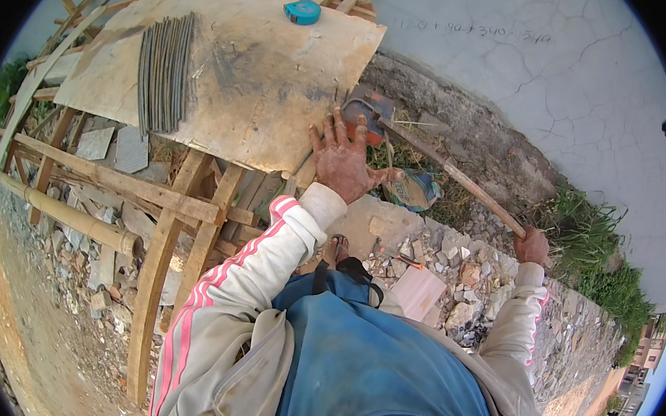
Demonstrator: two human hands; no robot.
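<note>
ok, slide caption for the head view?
Left hand spread open, right hand gripping a long bar, near a board holding rods and a tape measure.

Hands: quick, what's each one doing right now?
Left hand: open and spread; anything beneath it is hidden.
Right hand: closed around the end of a long bar.

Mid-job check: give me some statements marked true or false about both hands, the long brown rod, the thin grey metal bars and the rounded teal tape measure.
1. The right hand grips the long brown rod. True.
2. The left hand is clenched into a fist. False: its fingers are spread.
3. The thin grey metal bars lie side by side on the stained, pale wooden sheet. True.
4. The rounded teal tape measure lies on top of the bars. False: it lies apart from them, near the sheet's far edge.
</note>
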